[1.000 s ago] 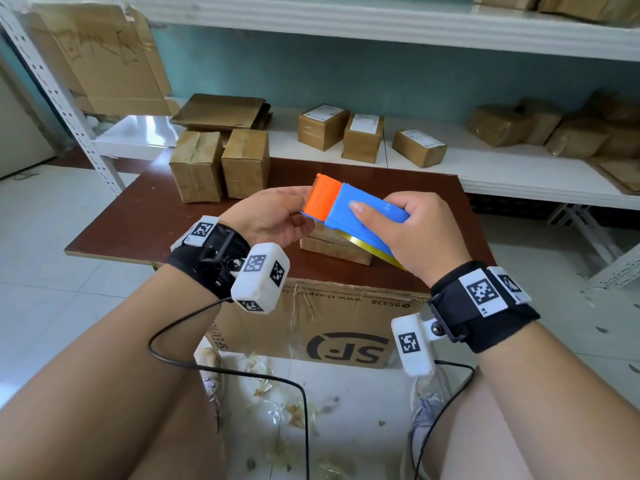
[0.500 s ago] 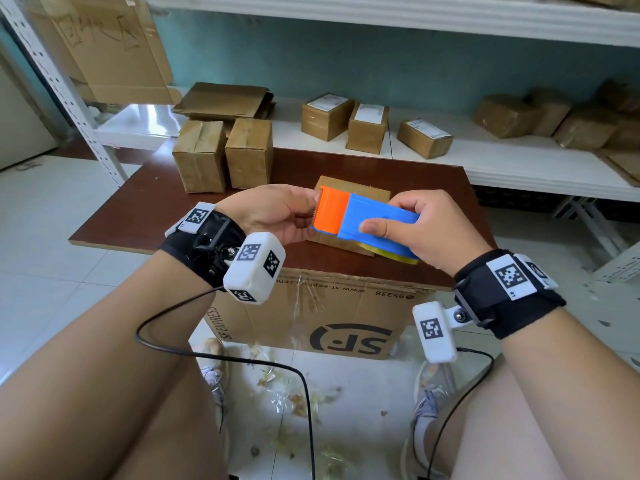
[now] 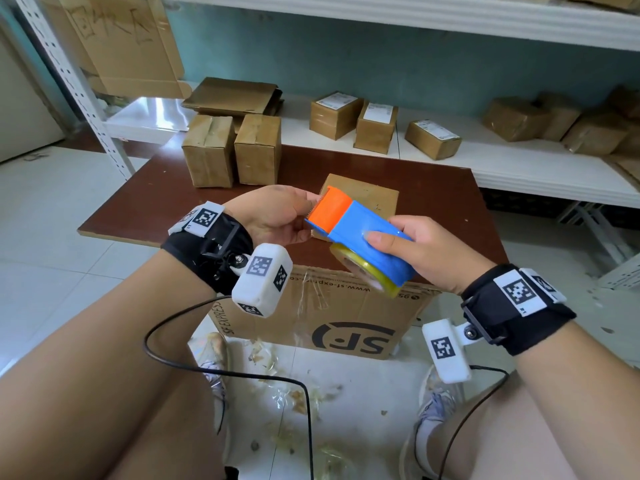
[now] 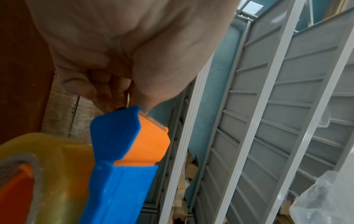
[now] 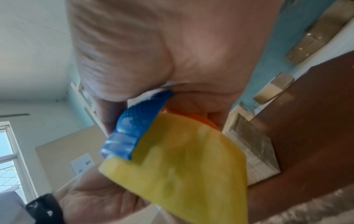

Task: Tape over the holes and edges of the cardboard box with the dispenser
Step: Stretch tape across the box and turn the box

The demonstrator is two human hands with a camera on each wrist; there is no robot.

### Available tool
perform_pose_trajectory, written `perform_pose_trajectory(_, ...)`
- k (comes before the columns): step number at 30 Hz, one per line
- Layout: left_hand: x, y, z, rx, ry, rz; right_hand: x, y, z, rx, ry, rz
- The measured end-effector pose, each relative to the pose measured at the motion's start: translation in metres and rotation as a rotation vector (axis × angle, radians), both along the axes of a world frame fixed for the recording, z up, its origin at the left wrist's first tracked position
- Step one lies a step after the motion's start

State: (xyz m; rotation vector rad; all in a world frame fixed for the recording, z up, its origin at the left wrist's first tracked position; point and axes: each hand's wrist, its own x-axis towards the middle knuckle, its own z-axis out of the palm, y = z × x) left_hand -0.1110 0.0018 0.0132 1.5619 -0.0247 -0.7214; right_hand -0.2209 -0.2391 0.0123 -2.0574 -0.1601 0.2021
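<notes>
My right hand (image 3: 426,251) grips a blue and orange tape dispenser (image 3: 363,233) by its blue body, held in the air above the table's near edge. A yellowish tape roll (image 3: 360,271) shows under it. My left hand (image 3: 277,213) is at the orange cutter end, and in the left wrist view its curled fingers (image 4: 80,89) pinch a thin tape end by the dispenser (image 4: 118,174). A small flat cardboard box (image 3: 377,197) lies on the brown table (image 3: 138,209) just behind the dispenser, partly hidden by it. The right wrist view shows the tape roll (image 5: 182,159) close up.
Two upright taped boxes (image 3: 207,150) (image 3: 258,148) stand at the table's back left. Labelled boxes (image 3: 334,114) sit on the white shelf behind. A large SF carton (image 3: 346,317) stands under the table's front edge, with tape scraps (image 3: 298,393) on the floor between my feet.
Both hands and the dispenser have come down and a little toward me. The dispenser has tipped, so more of the tape roll shows. The left hand stays at the orange end.
</notes>
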Motion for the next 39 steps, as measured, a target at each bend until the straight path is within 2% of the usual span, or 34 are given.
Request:
perform_pose_trajectory(4,-0.008,-0.002,-0.001,-0.029,0.107,0.058,-0.003,0.008,-0.002,0.2,0.101,-0.069)
perform_pose_trajectory(8,-0.014,-0.004,0.003,-0.249,0.278,0.1,-0.005,0.012,-0.003,0.51,0.194,-0.207)
perform_pose_trajectory(12,-0.012,-0.001,0.008,-0.398,0.449,0.148,-0.013,0.012,-0.009,0.722,0.282,-0.041)
perform_pose_trajectory(14,-0.012,-0.002,0.012,-0.438,0.491,0.177,-0.019,0.011,-0.009,0.744,0.285,0.031)
perform_pose_trajectory(19,-0.015,-0.011,0.02,-0.473,0.495,0.226,-0.022,0.015,-0.003,0.716,0.236,-0.043)
perform_pose_trajectory(23,-0.014,-0.013,0.02,-0.424,0.453,0.253,-0.023,0.015,-0.003,0.727,0.215,-0.084)
perform_pose_trajectory(27,-0.016,-0.011,0.021,-0.365,0.427,0.245,-0.022,0.015,-0.004,0.698,0.216,-0.049)
perform_pose_trajectory(34,-0.021,-0.01,0.019,-0.437,0.433,0.27,-0.019,0.014,-0.007,0.735,0.2,-0.022)
perform_pose_trajectory(37,-0.024,-0.011,0.018,-0.44,0.436,0.27,-0.02,0.013,-0.004,0.857,0.259,0.049)
perform_pose_trajectory(39,-0.024,-0.01,0.019,-0.417,0.431,0.247,-0.018,0.016,-0.001,0.987,0.363,-0.023)
